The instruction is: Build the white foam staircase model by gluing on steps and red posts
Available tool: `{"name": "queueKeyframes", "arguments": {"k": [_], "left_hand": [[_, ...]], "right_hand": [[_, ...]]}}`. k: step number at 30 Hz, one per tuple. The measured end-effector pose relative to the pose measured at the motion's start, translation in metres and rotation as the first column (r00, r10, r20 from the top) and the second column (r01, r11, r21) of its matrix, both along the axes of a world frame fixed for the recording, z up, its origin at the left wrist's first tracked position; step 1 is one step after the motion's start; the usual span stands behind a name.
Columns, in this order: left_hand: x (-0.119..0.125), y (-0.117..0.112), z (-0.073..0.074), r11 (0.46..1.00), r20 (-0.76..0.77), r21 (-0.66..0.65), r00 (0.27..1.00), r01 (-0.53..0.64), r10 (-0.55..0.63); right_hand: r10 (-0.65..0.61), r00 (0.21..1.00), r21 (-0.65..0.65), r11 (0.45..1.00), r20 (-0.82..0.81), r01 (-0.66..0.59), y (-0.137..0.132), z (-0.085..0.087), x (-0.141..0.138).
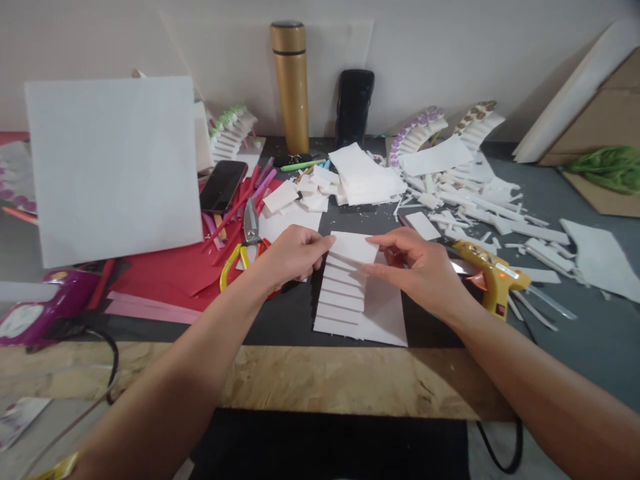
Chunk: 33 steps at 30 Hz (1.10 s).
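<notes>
- Your left hand (295, 250) is closed in a pinch, thumb against fingertips, on the left edge of a white card (355, 247).
- Your right hand (425, 267) is partly open, fingers and thumb spread along the card's right edge, taking hold near two corners; that spread seems meant to keep the card from twisting.
- The card sits between both hands, at the far end of a row of white strips (341, 293). Holding it by opposite sides probably lets you set its angle while its face stays in sight.
- The strips overlap like steps below your fingertips, on a white base sheet (385, 313) that lies flat, likely to give them one steady backing.
- Just right of your right hand, the yellow glue gun (495, 273) rests on its side, handily close.
- Beside your left wrist lie the scissors (251, 225), blades pointing away from you, perhaps to leave the handles nearest.
- Beyond your hands is a paper stack (370, 180); white offcuts (500, 223) spread past your right hand, apparently pushed aside for working room.
</notes>
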<state>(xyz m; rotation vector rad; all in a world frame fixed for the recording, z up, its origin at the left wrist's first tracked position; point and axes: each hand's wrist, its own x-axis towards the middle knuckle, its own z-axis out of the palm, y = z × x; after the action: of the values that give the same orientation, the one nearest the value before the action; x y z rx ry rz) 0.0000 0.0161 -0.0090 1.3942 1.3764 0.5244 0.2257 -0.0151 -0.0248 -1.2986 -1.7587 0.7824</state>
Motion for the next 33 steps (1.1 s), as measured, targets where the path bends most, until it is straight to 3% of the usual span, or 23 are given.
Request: {"name": "queueKeyframes", "arguments": {"k": [23, 33], "left_hand": [[0.0035, -0.0004, -0.0013, 0.998, -0.032, 0.052, 0.999, 0.021, -0.019], [0.0018, 0.0, -0.0003, 0.998, -0.053, 0.06, 0.998, 0.029, -0.026]], "right_hand": [[0.002, 0.999, -0.005, 1.0, 0.04, -0.002, 0.0009, 0.001, -0.0006], [-0.041, 0.998, -0.157, 0.986, 0.041, 0.047, -0.0011, 0.0075, 0.0033]]}}
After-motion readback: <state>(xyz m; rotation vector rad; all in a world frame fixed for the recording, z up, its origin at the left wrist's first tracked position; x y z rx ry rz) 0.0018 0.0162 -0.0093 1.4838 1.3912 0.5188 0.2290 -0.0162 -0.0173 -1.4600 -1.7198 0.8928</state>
